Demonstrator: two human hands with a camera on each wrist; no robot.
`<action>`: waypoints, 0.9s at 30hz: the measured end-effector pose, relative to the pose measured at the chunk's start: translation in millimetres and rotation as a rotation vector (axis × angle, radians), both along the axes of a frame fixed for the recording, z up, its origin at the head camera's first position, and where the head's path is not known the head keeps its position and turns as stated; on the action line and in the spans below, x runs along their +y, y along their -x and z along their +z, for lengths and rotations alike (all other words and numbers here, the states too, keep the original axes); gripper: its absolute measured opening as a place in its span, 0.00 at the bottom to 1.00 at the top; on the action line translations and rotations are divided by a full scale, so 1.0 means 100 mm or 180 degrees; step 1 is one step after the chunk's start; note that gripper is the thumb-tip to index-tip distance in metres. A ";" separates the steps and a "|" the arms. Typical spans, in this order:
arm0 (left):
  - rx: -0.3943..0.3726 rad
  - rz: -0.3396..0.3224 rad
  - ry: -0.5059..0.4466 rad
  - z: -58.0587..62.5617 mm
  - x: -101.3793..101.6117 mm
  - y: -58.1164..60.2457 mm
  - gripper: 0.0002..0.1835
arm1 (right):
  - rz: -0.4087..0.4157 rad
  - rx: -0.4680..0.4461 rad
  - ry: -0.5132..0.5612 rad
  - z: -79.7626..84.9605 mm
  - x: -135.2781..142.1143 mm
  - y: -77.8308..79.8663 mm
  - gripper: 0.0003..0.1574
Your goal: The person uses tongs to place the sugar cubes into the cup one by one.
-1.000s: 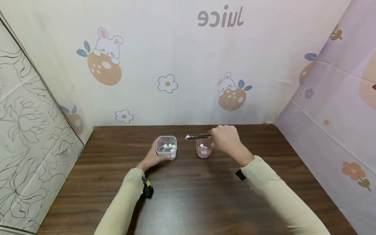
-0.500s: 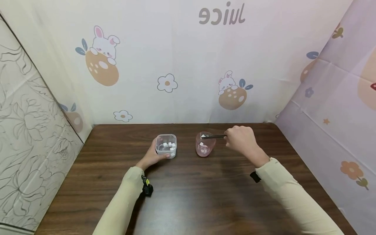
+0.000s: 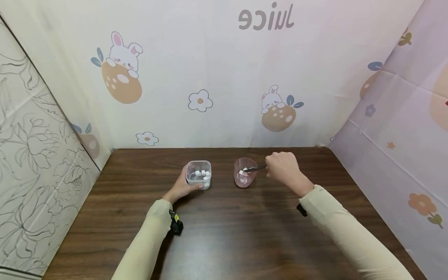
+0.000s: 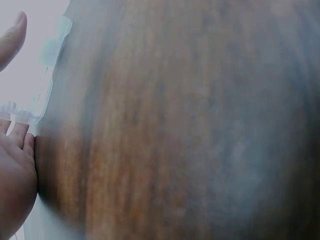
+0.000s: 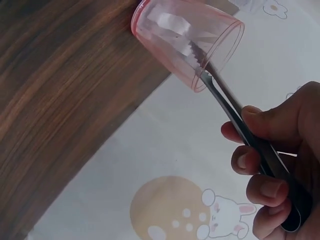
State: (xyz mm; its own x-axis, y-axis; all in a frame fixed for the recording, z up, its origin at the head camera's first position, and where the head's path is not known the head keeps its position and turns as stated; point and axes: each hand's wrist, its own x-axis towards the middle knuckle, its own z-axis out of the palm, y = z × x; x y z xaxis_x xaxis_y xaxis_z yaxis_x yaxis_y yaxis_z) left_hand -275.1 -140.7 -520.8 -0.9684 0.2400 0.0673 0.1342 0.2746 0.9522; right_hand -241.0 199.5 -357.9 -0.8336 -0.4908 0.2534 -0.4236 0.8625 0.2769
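Note:
My left hand (image 3: pixel 182 186) holds a clear square plastic container (image 3: pixel 198 179) on the table, the thumb along its near side. Several small white cubes (image 3: pixel 201 173) lie inside. To the right stands a transparent pink cup (image 3: pixel 245 182) with a few white cubes in it. With curled fingers my right hand (image 3: pixel 284 168) grips a pair of metal tongs (image 5: pixel 250 135). In the right wrist view the serrated tips reach through the cup's mouth, near white pieces (image 5: pixel 172 25); whether they still pinch a cube I cannot tell. The left wrist view shows the container's edge overexposed.
Beneath everything is a dark wood-grain table (image 3: pixel 224 233). A printed curtain (image 3: pixel 224 77) hangs right behind its far edge, and another printed sheet (image 3: pixel 402 155) runs along the right side.
My right hand first moved right, bringing the tong tips from left of the cup to over it. Then the tips went down into the cup. The left hand stays on the container.

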 end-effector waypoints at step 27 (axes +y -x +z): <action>0.0036 -0.0121 -0.0171 0.13 0.05 -0.05 0.55 | 0.0014 0.0109 -0.0375 -0.06 -0.21 0.08 0.25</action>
